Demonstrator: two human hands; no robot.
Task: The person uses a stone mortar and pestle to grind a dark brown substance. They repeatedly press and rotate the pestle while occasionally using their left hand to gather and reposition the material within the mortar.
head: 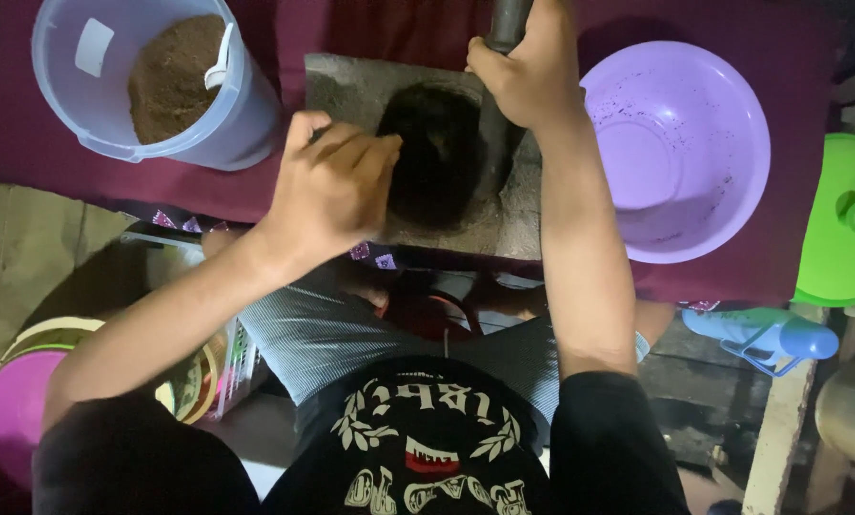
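— What are the hands doing?
— The right hand (528, 72) is gripping a dark cylindrical pestle (507, 24) standing in the grey stone mortar (427, 157); the left hand (337, 186) is curling shut at the mortar's near rim.
— And nearby?
— A lilac plastic bowl (680, 148) is sitting just right.

Head view, looking down along both bare forearms, which extend forward from short black sleeves. Left hand (332, 186): fingers curled inward into a loose fist, knuckles uppermost, back of the hand facing the camera, wrist straight; whether anything lies inside the curl cannot be told. Right hand (528, 67): reaching further forward than the left, fingers and thumb wrapped in a closed grip, forearm running nearly straight up the frame. The two hands are near each other but apart.
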